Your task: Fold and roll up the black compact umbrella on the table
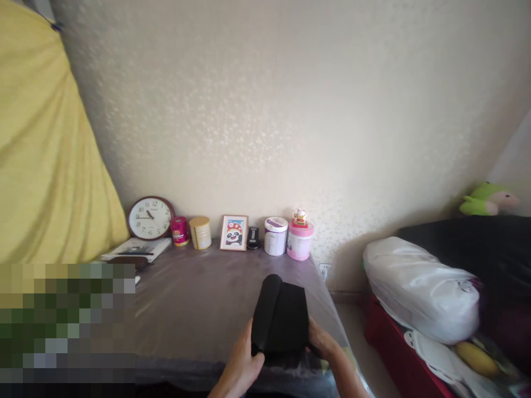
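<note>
Both of my hands hold a black folded case or pouch (286, 318) above the near part of the table; its exact kind is unclear. It looks soft and matte, with a rounded, rolled edge along its left side and a flat panel on the right. My left hand (243, 356) grips the lower left corner, thumb on the near side. On the lower right edge, my right hand (322, 338) is closed, its fingers partly hidden behind the black case.
Along the wall stand a clock (151, 218), a pink can (180, 231), a yellow tin (201, 233), a framed panda picture (234, 233), a white tub (276, 236) and a pink tub (300, 243) with a figurine. A white bag (418, 287) lies right. The lower left is pixelated.
</note>
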`<action>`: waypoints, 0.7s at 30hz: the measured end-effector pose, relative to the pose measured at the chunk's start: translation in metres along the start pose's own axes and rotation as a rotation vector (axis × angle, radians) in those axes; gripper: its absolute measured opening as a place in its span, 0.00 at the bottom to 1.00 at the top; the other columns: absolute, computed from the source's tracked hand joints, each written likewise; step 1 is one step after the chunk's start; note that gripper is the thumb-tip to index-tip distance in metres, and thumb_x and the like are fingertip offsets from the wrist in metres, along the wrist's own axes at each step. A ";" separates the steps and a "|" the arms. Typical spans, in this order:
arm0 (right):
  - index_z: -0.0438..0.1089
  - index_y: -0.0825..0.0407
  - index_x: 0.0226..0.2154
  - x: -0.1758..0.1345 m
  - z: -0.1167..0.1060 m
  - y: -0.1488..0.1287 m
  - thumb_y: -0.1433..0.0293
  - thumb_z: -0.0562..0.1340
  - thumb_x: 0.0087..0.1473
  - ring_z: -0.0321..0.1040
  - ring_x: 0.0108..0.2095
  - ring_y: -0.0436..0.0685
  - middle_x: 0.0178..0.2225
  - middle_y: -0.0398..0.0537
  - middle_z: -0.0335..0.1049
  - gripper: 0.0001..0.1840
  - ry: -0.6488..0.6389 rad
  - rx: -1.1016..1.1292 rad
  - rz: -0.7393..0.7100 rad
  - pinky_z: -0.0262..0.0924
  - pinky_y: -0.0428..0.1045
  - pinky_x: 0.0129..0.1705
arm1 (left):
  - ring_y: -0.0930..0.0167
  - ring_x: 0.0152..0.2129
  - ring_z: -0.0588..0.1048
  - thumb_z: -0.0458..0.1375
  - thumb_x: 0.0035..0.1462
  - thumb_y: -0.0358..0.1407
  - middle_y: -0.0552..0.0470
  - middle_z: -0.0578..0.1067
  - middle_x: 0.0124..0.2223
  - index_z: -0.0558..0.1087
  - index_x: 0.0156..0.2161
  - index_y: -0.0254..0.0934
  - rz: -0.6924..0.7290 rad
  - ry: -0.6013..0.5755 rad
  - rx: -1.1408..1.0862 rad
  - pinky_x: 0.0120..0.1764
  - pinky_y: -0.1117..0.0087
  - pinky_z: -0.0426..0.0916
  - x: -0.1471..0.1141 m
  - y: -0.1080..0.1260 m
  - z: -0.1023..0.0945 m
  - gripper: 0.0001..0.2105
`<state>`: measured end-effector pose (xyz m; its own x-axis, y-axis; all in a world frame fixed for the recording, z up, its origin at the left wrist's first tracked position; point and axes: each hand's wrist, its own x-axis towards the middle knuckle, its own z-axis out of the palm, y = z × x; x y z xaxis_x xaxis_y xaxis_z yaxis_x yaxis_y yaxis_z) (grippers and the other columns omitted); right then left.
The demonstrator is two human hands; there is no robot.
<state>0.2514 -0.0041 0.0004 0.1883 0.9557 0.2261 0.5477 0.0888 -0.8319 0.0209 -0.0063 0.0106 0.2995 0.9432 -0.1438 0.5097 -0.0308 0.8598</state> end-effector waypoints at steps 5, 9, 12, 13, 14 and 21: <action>0.73 0.51 0.22 0.006 -0.028 0.013 0.69 0.53 0.41 0.69 0.24 0.55 0.20 0.44 0.71 0.13 -0.051 -0.016 0.145 0.64 0.50 0.29 | 0.66 0.56 0.60 0.50 0.42 0.27 0.47 0.60 0.60 0.45 0.61 0.36 0.092 0.078 0.178 0.57 0.68 0.54 0.005 -0.009 0.007 0.38; 0.73 0.51 0.30 0.009 -0.030 0.007 0.64 0.52 0.45 0.71 0.30 0.56 0.29 0.48 0.75 0.16 0.118 -0.055 0.149 0.65 0.50 0.34 | 0.68 0.59 0.55 0.49 0.43 0.25 0.42 0.52 0.63 0.43 0.61 0.28 0.103 0.074 0.280 0.58 0.72 0.50 0.007 -0.013 0.011 0.38; 0.72 0.51 0.32 0.007 -0.020 -0.007 0.58 0.52 0.48 0.68 0.21 0.54 0.24 0.45 0.72 0.19 0.075 -0.008 0.222 0.62 0.47 0.20 | 0.69 0.59 0.55 0.49 0.44 0.24 0.40 0.51 0.63 0.41 0.62 0.26 0.088 0.066 0.321 0.58 0.73 0.50 0.006 -0.012 0.012 0.37; 0.71 0.51 0.33 0.006 -0.017 -0.011 0.57 0.53 0.48 0.67 0.20 0.54 0.23 0.44 0.71 0.19 0.085 -0.009 0.231 0.60 0.46 0.17 | 0.69 0.58 0.55 0.49 0.45 0.25 0.40 0.50 0.64 0.41 0.62 0.26 0.083 0.063 0.329 0.58 0.73 0.50 0.005 -0.012 0.012 0.37; 0.71 0.51 0.33 0.006 -0.014 -0.015 0.56 0.53 0.47 0.66 0.19 0.54 0.22 0.44 0.70 0.19 0.103 -0.015 0.236 0.58 0.46 0.16 | 0.69 0.58 0.56 0.49 0.45 0.25 0.40 0.50 0.64 0.41 0.62 0.26 0.078 0.060 0.336 0.57 0.73 0.50 0.004 -0.011 0.012 0.37; 0.72 0.53 0.30 0.019 -0.007 -0.029 0.62 0.58 0.42 0.68 0.25 0.55 0.20 0.43 0.69 0.14 0.139 -0.083 0.178 0.61 0.47 0.25 | 0.66 0.57 0.59 0.49 0.46 0.26 0.38 0.50 0.64 0.39 0.62 0.26 0.070 0.058 0.360 0.55 0.72 0.55 0.003 -0.011 0.013 0.38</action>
<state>0.2445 0.0096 0.0321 0.3951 0.9060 0.1521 0.5597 -0.1062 -0.8219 0.0263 -0.0071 -0.0058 0.3029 0.9515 -0.0539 0.7437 -0.2007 0.6377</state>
